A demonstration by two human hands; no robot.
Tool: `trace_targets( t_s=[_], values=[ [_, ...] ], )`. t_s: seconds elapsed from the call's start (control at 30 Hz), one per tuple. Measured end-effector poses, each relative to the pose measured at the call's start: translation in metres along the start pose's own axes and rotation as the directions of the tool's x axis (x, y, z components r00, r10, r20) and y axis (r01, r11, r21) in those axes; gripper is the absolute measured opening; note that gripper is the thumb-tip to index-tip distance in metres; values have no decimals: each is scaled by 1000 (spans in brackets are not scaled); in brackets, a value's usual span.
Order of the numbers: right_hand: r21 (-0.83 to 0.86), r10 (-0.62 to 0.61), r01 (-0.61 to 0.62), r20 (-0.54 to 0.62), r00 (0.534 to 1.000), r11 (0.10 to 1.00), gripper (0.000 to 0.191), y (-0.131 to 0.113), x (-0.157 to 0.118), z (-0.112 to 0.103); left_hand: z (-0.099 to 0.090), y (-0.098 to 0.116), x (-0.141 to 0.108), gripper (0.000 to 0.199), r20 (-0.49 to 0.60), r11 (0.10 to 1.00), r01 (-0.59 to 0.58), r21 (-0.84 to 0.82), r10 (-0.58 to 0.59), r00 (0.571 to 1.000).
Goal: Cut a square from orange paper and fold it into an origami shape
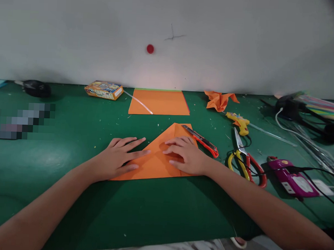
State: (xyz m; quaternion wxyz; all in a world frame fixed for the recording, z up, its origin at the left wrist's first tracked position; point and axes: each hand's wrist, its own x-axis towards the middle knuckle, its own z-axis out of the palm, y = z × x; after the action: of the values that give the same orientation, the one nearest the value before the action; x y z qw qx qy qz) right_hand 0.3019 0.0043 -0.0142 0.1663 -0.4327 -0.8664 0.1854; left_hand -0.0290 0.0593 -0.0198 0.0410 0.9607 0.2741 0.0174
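A folded sheet of orange paper (154, 165) lies flat on the green table, its left side sloping up to a point at the far end. My left hand (120, 156) rests with fingers spread on its left slanting edge. Over the right part of the paper is my right hand (185, 153), its fingers apart and slightly bent, touching the surface. Just beyond that hand, a box cutter (202, 140) with an orange handle lies partly across the paper's right edge. Neither hand grips anything.
Behind lies a stack of orange paper (159, 102), beside a small box (104, 90) and a clear glue stick (138, 102). To the right are crumpled orange paper (220, 100), a yellow glue gun (238, 122), scissors (244, 158) and a purple power strip (293, 178) with cables.
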Motion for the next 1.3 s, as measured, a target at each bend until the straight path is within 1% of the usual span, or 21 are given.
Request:
trace_targets(
  t_s=[0.17, 0.43, 0.57, 0.8, 0.9, 1.0, 1.1, 1.3],
  values=[
    [13, 7, -7, 4, 1000, 1000, 33, 1, 0, 1, -2, -3, -1, 54, 36, 999, 11, -39, -9, 999],
    [-11, 1, -1, 14, 1000, 1000, 35, 2, 1, 2, -4, -6, -1, 54, 29, 997, 8, -82, -6, 1000],
    [-12, 8, -8, 10, 1000, 1000, 34, 1, 1, 2, -5, -8, -3, 56, 42, 996, 1, -92, 3, 999],
    [-15, 18, -18, 16, 1000, 1000, 32, 0, 1, 3, -8, -15, -16, 64, 112, 995, 28, -96, -18, 994],
    [-12, 26, -26, 17, 1000, 1000, 31, 0, 1, 2, -8, -23, -24, 61, 123, 995, 27, -100, -14, 992],
    [-3, 37, -36, 18, 999, 999, 31, 0, 1, 2, -6, -34, -33, 55, 109, 995, 10, -101, 1, 994],
    [1, 21, -21, 9, 1000, 1000, 32, 0, 0, 3, -7, -41, -40, 54, 103, 993, 17, -116, -5, 995],
    [-1, 46, -46, 30, 998, 999, 32, -1, 1, 5, -20, -35, -41, 60, 176, 979, 56, -196, -21, 984]
  ],
)
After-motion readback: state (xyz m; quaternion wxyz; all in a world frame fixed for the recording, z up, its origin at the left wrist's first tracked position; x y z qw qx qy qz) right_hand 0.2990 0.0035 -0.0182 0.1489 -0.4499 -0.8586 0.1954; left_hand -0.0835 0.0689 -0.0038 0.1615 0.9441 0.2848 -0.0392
